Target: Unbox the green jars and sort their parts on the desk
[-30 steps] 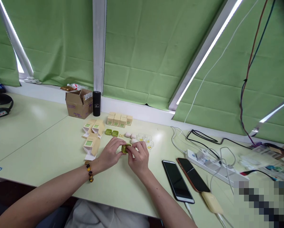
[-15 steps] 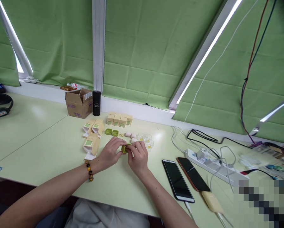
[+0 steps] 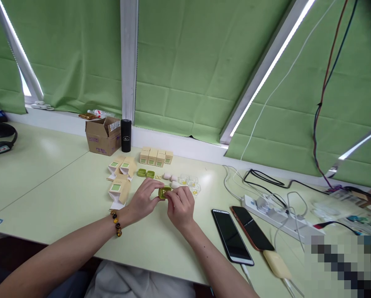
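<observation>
Head view: small green case (image 3: pixel 164 193) is held just above the table (image 3: pixel 64 198), between both hands. It is near the flat cartons (image 3: pixel 120 188) on its left, with the clear blister trays (image 3: pixel 190 183) just behind it.

Left hand (image 3: pixel 143 201): grip closed on the case's left end, thumb and fingertips pinching it. Wrist low, with a beaded bracelet (image 3: pixel 117 223) on it.

Right hand (image 3: pixel 180 205): grip closed on the right end, fingers curled over the top edge, back of the hand toward the camera.

The case looks part open, but I cannot tell for sure at this size.

Judgement: a light, rigid plastic shell, smooth and likely a little slippery. Any hinge or lid would be the weak part. Best held by the side walls with the fingertips, not by the lid.

Two more green cases (image 3: pixel 146 173) lie on the table further back.
</observation>
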Motion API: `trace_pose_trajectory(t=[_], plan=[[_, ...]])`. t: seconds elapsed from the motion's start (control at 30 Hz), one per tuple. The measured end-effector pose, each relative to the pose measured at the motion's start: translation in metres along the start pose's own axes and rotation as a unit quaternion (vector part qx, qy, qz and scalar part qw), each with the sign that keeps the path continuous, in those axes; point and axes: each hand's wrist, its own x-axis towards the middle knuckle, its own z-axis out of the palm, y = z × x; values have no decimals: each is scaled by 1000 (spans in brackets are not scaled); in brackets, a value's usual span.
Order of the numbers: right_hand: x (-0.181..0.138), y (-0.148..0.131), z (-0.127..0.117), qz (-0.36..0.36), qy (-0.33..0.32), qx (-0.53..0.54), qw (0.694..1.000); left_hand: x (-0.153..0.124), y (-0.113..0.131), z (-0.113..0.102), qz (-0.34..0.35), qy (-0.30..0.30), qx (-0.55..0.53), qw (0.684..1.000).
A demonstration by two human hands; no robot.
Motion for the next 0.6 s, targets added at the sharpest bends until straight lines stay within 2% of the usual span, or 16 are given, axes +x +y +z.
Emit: trace_pose_trajectory(t=[0.6], plan=[[2,0,-3,-53,28,-29,998,0,-1,1,-13,16,-1,1000]])
